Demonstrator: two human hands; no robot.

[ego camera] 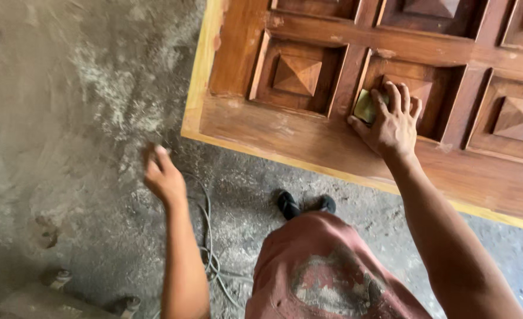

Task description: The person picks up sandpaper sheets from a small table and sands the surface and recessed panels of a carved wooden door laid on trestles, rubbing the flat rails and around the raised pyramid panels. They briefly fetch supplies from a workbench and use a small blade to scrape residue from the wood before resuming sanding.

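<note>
Grip, right hand (393,124): fingers spread and pressed down on a small yellowish sanding pad (366,106), pinning it against the wood.
Pad's spot: inside a recessed square of the carved wooden door (309,133), at the panel's lower left corner, beside a raised pyramid block.
Grip, left hand (163,175): holding nothing, fingers loosely curled, out over the dusty concrete floor (78,118), well apart from the door.
Door: lying flat, its pale yellow edge facing the person.
Floor: grey cable (209,248) trails by the left forearm; a black shoe (289,204) stands just under the door's edge.
</note>
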